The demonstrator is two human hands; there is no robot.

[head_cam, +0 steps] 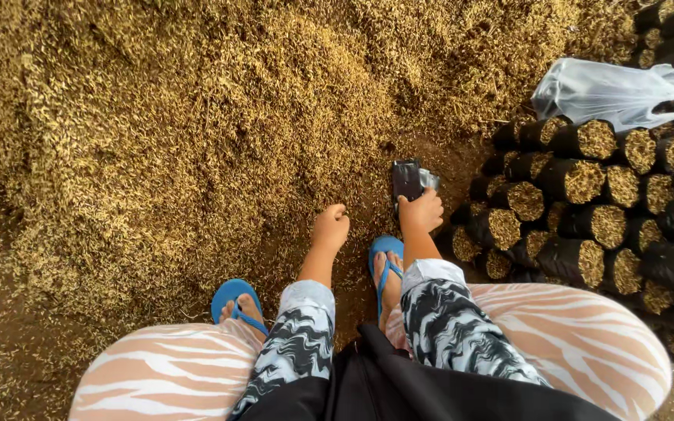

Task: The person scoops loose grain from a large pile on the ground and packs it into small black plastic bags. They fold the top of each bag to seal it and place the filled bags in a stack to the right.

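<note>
I squat over a big heap of golden husk (181, 117) on the brown ground. My right hand (421, 212) grips a small black plastic bag (409, 178), held upright just above the dirt at the heap's near edge. My left hand (331, 228) is curled into a loose fist close to the ground beside it, holding nothing that I can see. Both forearms wear black-and-white patterned sleeves.
A stack of black bags filled with husk (587, 203) lies on its side at the right, open ends facing me. A clear plastic bag (614, 90) rests on top of it. My feet in blue flip-flops (234, 300) stand on the dirt between my knees.
</note>
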